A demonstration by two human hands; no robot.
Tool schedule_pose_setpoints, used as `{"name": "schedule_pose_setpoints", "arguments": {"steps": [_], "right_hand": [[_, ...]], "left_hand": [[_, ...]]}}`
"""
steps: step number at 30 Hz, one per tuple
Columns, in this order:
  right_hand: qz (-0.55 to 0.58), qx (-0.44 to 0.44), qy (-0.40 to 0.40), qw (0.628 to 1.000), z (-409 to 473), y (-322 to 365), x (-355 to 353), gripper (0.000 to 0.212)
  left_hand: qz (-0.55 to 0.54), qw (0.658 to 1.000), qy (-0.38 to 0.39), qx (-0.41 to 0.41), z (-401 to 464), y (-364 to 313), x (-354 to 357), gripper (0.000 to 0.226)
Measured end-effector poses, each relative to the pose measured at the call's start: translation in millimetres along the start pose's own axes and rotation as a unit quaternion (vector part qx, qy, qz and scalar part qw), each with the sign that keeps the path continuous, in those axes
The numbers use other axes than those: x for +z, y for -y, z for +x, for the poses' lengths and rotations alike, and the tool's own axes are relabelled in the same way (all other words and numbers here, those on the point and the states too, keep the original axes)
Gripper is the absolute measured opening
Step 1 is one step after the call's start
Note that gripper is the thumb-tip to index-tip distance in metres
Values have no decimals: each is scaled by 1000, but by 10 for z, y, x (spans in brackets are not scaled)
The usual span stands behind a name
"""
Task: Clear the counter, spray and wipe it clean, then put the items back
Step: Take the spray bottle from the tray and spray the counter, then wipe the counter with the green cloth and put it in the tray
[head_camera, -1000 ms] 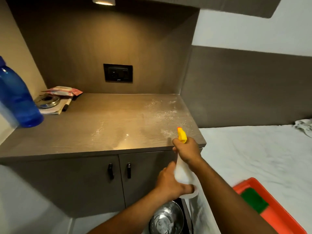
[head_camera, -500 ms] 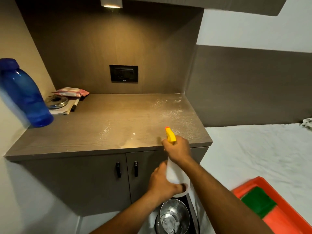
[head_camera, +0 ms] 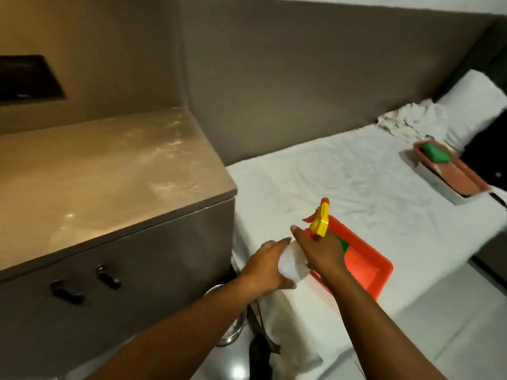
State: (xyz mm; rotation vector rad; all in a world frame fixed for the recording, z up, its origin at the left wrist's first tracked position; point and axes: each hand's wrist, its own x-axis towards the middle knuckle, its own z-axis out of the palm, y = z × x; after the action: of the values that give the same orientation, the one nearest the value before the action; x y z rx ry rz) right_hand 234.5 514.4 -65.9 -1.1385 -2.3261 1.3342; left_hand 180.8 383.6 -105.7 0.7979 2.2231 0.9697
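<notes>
The white spray bottle (head_camera: 292, 263) with a yellow and red trigger head is held by both hands above the bed's near corner. My left hand (head_camera: 267, 267) cups its body from the left. My right hand (head_camera: 322, 250) grips its neck under the trigger. The brown counter (head_camera: 90, 176) at left is wet with spray droplets on its right side. Just behind the bottle an orange tray (head_camera: 367, 267) lies on the bed, and a green sponge (head_camera: 343, 244) peeks out in it.
A white bed (head_camera: 343, 176) fills the right side. A second orange tray (head_camera: 452, 174) with a green sponge (head_camera: 436, 152) sits farther back near a pillow (head_camera: 472, 108) and a crumpled cloth (head_camera: 406, 119). A steel bowl (head_camera: 227, 333) stands on the floor by the cabinet doors (head_camera: 82, 286).
My view has swung right, away from the counter toward the bed. Both hands have carried the spray bottle from the counter's front edge to above the orange tray.
</notes>
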Motion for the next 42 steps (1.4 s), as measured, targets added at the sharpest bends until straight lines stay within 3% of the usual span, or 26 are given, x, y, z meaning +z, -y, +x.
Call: {"name": "schedule_pose_setpoints", "arguments": {"steps": [2, 5, 8, 14, 20, 23, 25, 27, 29, 31, 35, 38, 42], "right_hand": [[25, 5, -66, 997, 208, -263, -254, 42], [13, 13, -121, 992, 532, -720, -557, 42], [15, 28, -173, 984, 925, -1234, -764, 36], [-23, 118, -211, 970, 1526, -2169, -837, 41], [0, 137, -218, 966, 1718, -2560, -697, 35], [0, 162, -234, 959, 1720, -2638, -658, 37], [2, 210, -244, 947, 1645, -2655, -590, 48], [54, 308, -266, 912, 1490, -2618, -442, 59], [114, 360, -247, 893, 1339, -2554, -209, 49], [127, 322, -171, 922, 1294, -2474, 37, 40], [71, 284, -108, 950, 1686, -2458, 327, 44], [24, 364, -124, 923, 1958, -2581, 433, 48], [118, 386, -141, 904, 1988, -2602, 466, 35]], "left_hand": [[-44, 998, 23, -26, 329, -232, 267, 100], [-111, 991, 46, -63, 789, -525, 716, 58], [-126, 982, 109, -83, 1271, -773, 1159, 41], [-52, 978, 114, -169, 2141, -639, 1705, 47], [54, 971, 102, -210, 2621, -209, 1729, 47], [88, 960, 140, -227, 2783, -71, 1766, 44], [101, 951, 172, -234, 2838, -20, 1816, 38], [122, 954, 163, -220, 2868, 13, 1880, 32], [155, 959, 133, -199, 2885, 45, 1940, 27], [172, 957, 113, -202, 2889, 66, 1973, 23], [147, 948, 125, -251, 2965, 146, 1943, 22], [75, 953, 120, -270, 2998, 202, 1926, 27], [-87, 940, 159, -290, 2949, 160, 1902, 25]]}}
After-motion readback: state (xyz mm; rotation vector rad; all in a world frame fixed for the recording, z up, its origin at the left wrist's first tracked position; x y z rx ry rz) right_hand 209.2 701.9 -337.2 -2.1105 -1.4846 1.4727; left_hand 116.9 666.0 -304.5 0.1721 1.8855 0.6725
